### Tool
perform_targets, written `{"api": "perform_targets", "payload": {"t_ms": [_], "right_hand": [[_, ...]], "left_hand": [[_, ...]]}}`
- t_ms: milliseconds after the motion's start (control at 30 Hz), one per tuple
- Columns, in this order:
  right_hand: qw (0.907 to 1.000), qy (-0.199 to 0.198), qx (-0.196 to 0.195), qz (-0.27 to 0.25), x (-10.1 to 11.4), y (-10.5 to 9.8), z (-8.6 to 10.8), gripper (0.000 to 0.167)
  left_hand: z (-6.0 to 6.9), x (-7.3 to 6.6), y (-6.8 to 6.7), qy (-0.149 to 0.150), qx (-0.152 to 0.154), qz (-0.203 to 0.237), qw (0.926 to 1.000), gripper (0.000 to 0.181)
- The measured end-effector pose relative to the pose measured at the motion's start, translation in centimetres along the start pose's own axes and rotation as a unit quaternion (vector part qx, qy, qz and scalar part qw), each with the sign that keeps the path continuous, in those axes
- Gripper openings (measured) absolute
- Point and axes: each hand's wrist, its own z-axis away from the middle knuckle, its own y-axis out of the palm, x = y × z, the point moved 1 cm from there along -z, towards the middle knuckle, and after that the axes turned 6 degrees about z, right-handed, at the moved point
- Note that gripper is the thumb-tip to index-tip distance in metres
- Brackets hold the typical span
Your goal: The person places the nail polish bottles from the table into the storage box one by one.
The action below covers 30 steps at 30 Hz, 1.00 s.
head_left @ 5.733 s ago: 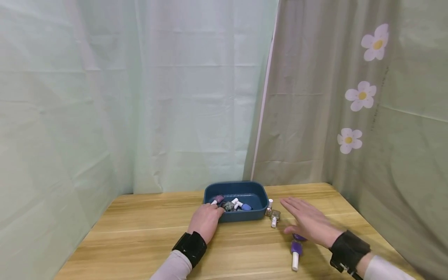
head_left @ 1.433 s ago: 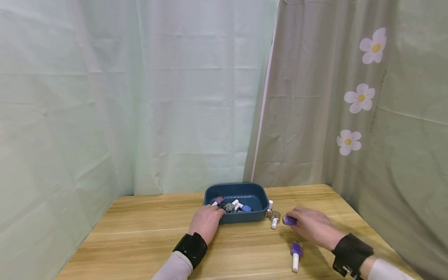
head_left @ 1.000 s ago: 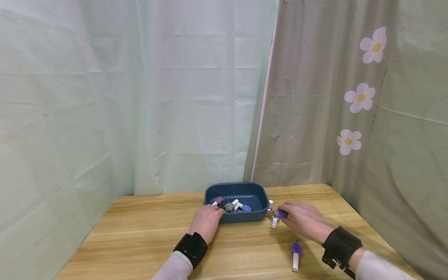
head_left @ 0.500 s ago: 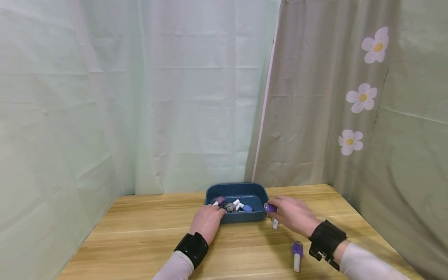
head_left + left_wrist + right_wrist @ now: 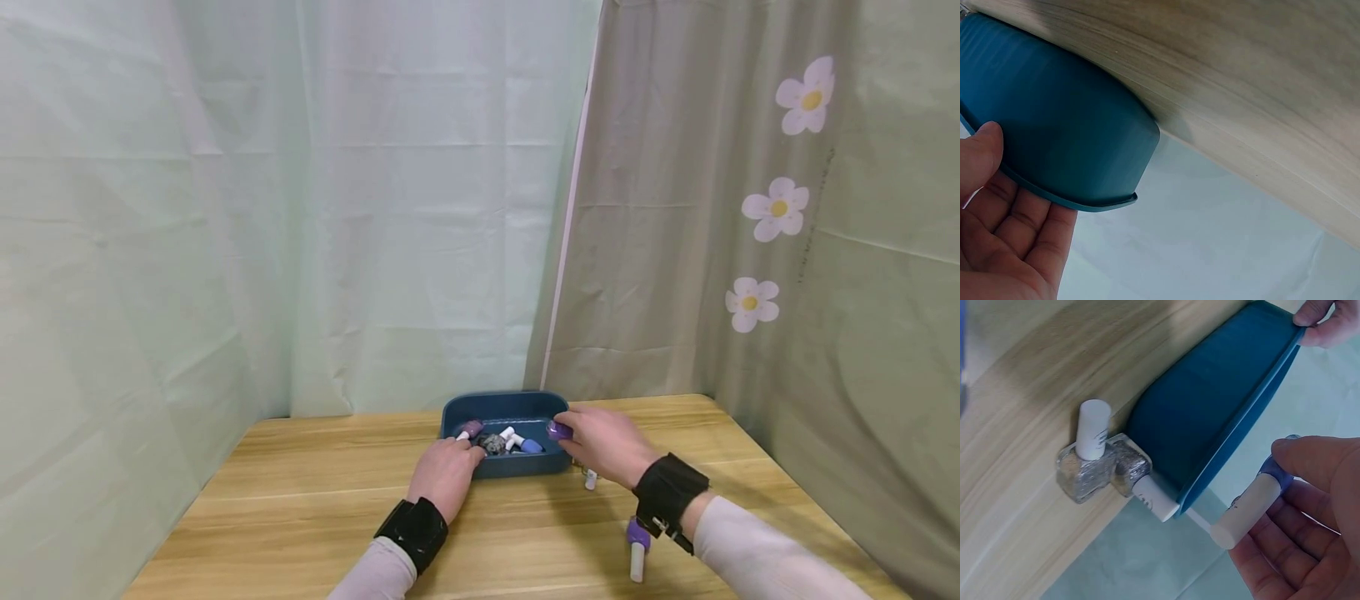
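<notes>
A dark blue bin (image 5: 517, 467) stands near the table's back edge, with several nail polish bottles inside, one of them blue (image 5: 531, 446). My left hand (image 5: 441, 477) grips its front left rim; the left wrist view shows the thumb on one side of the bin's wall (image 5: 1079, 131) and fingers on the other. Over the bin's right end, my right hand (image 5: 609, 442) pinches a purple bottle (image 5: 558, 430), whose white cap (image 5: 1247, 509) shows in the right wrist view. Two glittery bottles (image 5: 1085, 472) stand or lie beside the bin's right end.
Another purple bottle with a white cap (image 5: 637, 561) lies on the wooden table (image 5: 300, 500), near the right forearm. Curtains (image 5: 420, 208) hang behind the table and at both sides.
My right hand has carried the purple bottle left from the table, past the glittery bottles, to above the bin's right end. The left hand has kept its grip on the rim.
</notes>
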Motion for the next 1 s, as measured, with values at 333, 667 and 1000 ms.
{"api": "perform_targets", "payload": {"t_ms": [333, 667, 1000], "right_hand": [[0.9998, -0.019, -0.009, 0.006, 0.9, 0.6, -1.6, 0.026], [0.9999, 0.003, -0.002, 0.012, 1.7, 1.8, -3.2, 0.027], [0.9998, -0.005, -0.012, 0.015, 1.9, 2.9, -4.2, 0.021]], "left_hand": [[0.0, 0.1, 0.1, 0.004, 0.000, 0.001, 1.0000, 0.028], [-0.1, 0.1, 0.1, 0.007, -0.002, -0.007, 1.0000, 0.027], [0.0, 0.3, -0.1, 0.025, -0.019, -0.001, 0.9995, 0.023]]}}
